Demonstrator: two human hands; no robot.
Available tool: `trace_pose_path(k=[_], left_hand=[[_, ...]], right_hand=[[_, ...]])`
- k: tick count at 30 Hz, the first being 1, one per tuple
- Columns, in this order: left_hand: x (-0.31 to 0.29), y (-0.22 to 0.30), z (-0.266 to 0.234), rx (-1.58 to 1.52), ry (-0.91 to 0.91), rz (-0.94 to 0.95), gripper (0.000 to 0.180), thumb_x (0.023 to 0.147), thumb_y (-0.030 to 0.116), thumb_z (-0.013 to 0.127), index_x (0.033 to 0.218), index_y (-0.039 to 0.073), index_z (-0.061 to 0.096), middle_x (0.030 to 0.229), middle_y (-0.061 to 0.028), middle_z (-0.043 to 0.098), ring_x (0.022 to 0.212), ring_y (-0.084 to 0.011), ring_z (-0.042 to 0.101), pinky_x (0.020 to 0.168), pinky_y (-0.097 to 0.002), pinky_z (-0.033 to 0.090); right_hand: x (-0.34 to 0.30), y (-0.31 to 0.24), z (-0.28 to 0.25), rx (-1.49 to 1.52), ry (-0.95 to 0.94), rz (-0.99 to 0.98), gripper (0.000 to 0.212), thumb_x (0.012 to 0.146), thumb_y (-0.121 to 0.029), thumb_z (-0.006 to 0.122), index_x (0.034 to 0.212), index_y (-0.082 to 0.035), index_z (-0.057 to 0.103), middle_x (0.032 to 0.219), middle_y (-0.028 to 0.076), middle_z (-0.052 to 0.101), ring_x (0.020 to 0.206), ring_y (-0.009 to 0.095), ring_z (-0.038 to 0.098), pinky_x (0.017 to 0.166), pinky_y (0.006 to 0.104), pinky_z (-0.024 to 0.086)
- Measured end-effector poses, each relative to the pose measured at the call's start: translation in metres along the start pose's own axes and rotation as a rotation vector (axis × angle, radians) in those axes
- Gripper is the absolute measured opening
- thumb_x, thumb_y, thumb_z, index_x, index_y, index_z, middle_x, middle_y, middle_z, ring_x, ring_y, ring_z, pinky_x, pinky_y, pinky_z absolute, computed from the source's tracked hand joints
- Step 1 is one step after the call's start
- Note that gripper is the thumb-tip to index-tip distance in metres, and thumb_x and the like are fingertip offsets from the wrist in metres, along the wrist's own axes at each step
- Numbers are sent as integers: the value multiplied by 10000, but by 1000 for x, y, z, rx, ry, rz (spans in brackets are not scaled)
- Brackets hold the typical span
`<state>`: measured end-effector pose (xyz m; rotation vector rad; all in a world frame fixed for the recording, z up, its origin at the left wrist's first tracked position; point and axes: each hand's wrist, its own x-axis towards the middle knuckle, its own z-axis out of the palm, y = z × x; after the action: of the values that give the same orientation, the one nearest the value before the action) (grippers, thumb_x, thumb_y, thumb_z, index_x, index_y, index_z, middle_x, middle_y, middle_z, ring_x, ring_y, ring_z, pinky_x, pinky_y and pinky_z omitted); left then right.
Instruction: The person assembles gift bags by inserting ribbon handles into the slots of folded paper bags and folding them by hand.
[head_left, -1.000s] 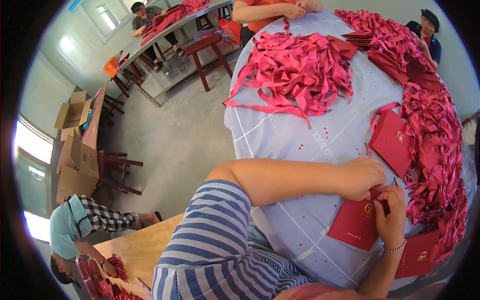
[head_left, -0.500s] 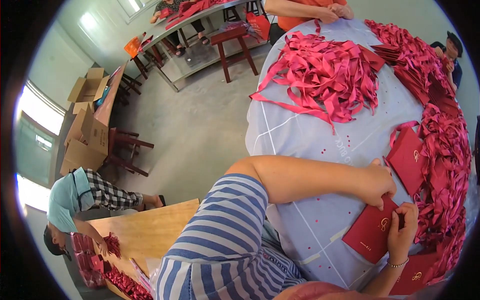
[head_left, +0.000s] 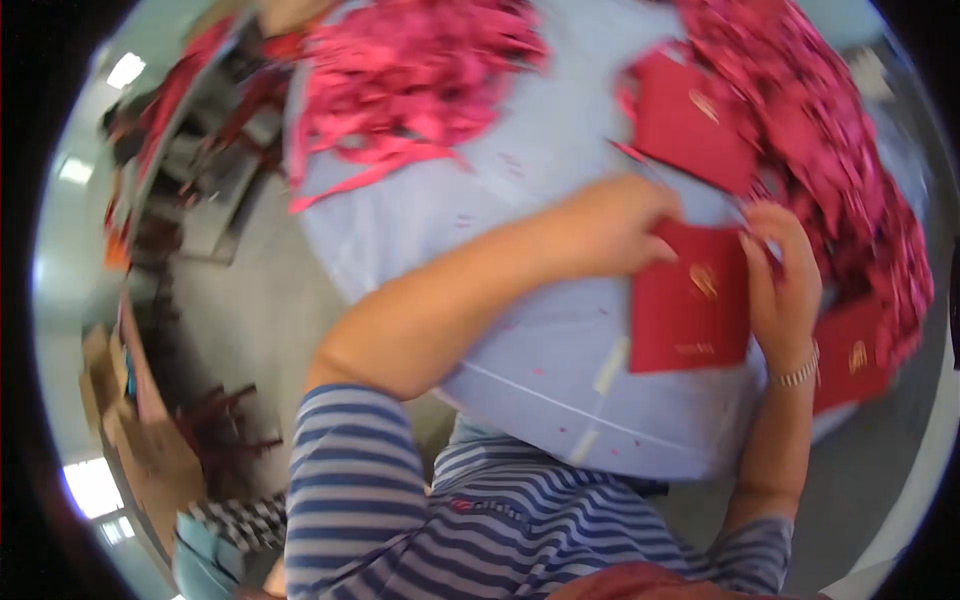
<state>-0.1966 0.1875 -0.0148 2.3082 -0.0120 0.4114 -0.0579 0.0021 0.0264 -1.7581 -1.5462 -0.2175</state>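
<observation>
A flat red paper bag (head_left: 690, 320) with a gold emblem lies in front of me on the pale cloth-covered table (head_left: 545, 345). My left hand (head_left: 635, 225) is closed on its upper left corner, thumb on the front. My right hand (head_left: 785, 280) pinches the upper right edge; a thin dark strand shows near its fingertips, too blurred to name. Just beyond lies another red bag (head_left: 690, 130) with a ribbon loop at its far left. A third red bag (head_left: 850, 360) sits right of my right wrist, partly under the ribbon heap.
A loose pile of pink-red ribbons (head_left: 420, 85) covers the far left of the table. Along the right edge runs a long heap of red ribboned bags (head_left: 810, 150). Cardboard boxes (head_left: 150, 455) and dark stools (head_left: 230, 430) stand off to the left. Another person (head_left: 210, 555) bends at lower left.
My view has swung right and down, so everything sits further left or higher. The held bag, tilted before, now looks nearly upright; my right hand has moved up its edge.
</observation>
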Motion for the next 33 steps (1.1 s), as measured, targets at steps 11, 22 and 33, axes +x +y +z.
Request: trace_pose_path(k=[11,22,33], left_hand=[[0,23,-4,-326,-160,-392,294,805,11,731,1072,-16,610,927,23,611,864,-72,551,801,-239,483],[1,21,-7,-425,-177,-413,330,790,10,751,1093,-13,622,969,8,637,885,-83,577,834,-245,485],[1,19,-7,-417,-210,-413,336,787,-18,744,1099,-11,619,1014,5,623,934,-80,572,864,-246,487]], right_hand=[[-16,12,6,50,-154,60,68,836,-69,667,851,-25,618,806,104,628,764,298,595,790,383,466],[-18,1,11,113,-257,136,58,852,-82,642,896,-58,613,750,62,599,756,264,605,954,444,413],[-19,1,17,76,-227,85,33,852,-80,646,864,-67,618,775,59,604,739,260,590,958,434,409]])
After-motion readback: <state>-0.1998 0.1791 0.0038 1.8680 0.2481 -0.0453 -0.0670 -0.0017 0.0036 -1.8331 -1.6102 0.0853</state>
